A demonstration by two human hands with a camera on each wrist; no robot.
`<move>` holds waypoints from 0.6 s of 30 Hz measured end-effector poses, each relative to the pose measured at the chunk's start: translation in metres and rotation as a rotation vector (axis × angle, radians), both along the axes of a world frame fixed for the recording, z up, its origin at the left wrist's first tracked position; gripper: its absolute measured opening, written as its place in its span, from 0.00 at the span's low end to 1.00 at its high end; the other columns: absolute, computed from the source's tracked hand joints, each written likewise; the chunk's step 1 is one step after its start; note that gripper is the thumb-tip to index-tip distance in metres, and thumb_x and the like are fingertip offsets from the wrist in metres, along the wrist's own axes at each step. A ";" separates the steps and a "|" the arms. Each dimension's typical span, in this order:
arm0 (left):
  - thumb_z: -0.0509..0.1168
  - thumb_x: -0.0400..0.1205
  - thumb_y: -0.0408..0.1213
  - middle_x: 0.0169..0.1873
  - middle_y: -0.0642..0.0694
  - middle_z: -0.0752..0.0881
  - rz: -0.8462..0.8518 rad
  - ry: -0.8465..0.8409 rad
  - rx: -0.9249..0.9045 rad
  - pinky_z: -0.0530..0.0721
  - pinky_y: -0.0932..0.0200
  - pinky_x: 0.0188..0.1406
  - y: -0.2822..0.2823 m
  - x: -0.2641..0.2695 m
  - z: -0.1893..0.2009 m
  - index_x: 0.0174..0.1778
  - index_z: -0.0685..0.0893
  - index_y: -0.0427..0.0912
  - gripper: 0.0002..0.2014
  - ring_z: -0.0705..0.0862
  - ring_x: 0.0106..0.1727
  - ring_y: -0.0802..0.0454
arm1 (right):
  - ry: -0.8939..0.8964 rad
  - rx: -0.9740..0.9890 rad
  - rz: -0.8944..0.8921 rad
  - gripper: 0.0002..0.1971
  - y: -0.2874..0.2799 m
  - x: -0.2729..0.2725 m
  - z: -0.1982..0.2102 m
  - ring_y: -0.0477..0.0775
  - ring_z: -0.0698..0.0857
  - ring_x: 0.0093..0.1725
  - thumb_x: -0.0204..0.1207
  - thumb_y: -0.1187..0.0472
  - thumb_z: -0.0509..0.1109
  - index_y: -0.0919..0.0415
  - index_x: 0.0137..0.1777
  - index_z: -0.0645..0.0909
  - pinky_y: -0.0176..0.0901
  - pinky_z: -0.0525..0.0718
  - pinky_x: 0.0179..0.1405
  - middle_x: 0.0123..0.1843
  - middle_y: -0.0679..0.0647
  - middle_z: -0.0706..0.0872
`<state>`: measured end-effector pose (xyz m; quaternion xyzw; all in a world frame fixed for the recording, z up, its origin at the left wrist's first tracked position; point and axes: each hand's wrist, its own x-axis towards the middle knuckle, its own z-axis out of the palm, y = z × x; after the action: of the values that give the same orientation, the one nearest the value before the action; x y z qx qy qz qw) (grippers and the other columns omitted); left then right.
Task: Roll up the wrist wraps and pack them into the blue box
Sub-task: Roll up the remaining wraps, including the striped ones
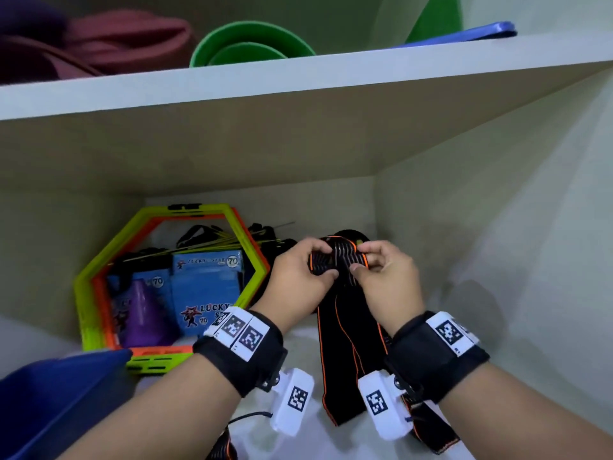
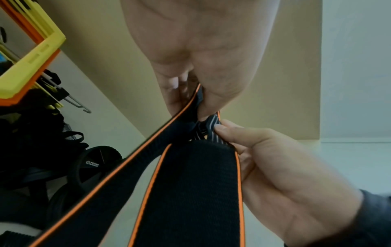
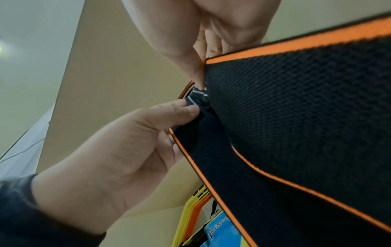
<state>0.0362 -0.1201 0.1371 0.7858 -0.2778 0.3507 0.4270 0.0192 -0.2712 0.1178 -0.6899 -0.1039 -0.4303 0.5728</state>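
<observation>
A black wrist wrap with orange edges and a grey-striped end is held up inside the lower shelf compartment. My left hand pinches its striped end from the left, and my right hand pinches it from the right. Two black strips hang down from the hands to the shelf floor. In the left wrist view the left hand pinches the wrap, with the right hand beside it. The right wrist view shows the right hand, the wrap and the left hand. The blue box is at the lower left.
Yellow-green and orange hexagon rings lean at the left over blue packets and a purple cone. Black gear lies at the back. The upper shelf board carries green tubs and maroon cloth. Another orange-black strip lies at the bottom.
</observation>
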 end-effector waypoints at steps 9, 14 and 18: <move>0.63 0.82 0.29 0.39 0.47 0.87 -0.031 -0.007 -0.010 0.83 0.47 0.28 0.019 -0.013 -0.011 0.60 0.71 0.54 0.17 0.82 0.26 0.47 | 0.022 -0.012 -0.018 0.08 0.022 -0.004 -0.002 0.50 0.88 0.36 0.69 0.67 0.80 0.53 0.38 0.88 0.46 0.87 0.41 0.34 0.48 0.89; 0.70 0.83 0.37 0.47 0.45 0.88 -0.205 0.212 -0.162 0.91 0.55 0.36 0.018 -0.030 -0.011 0.74 0.76 0.48 0.23 0.89 0.36 0.49 | 0.020 0.020 0.034 0.14 0.027 -0.007 -0.007 0.52 0.89 0.36 0.74 0.71 0.73 0.46 0.43 0.85 0.59 0.91 0.41 0.37 0.49 0.90; 0.75 0.80 0.41 0.43 0.45 0.90 -0.197 0.225 -0.159 0.92 0.52 0.39 0.022 -0.031 -0.012 0.63 0.86 0.47 0.16 0.91 0.38 0.51 | 0.011 0.136 0.113 0.15 0.029 -0.011 -0.010 0.56 0.91 0.38 0.74 0.71 0.74 0.47 0.45 0.81 0.64 0.90 0.44 0.39 0.52 0.92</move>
<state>0.0056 -0.0978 0.1256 0.7529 -0.2751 0.2377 0.5485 0.0085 -0.2421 0.1073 -0.6449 -0.1102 -0.3997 0.6421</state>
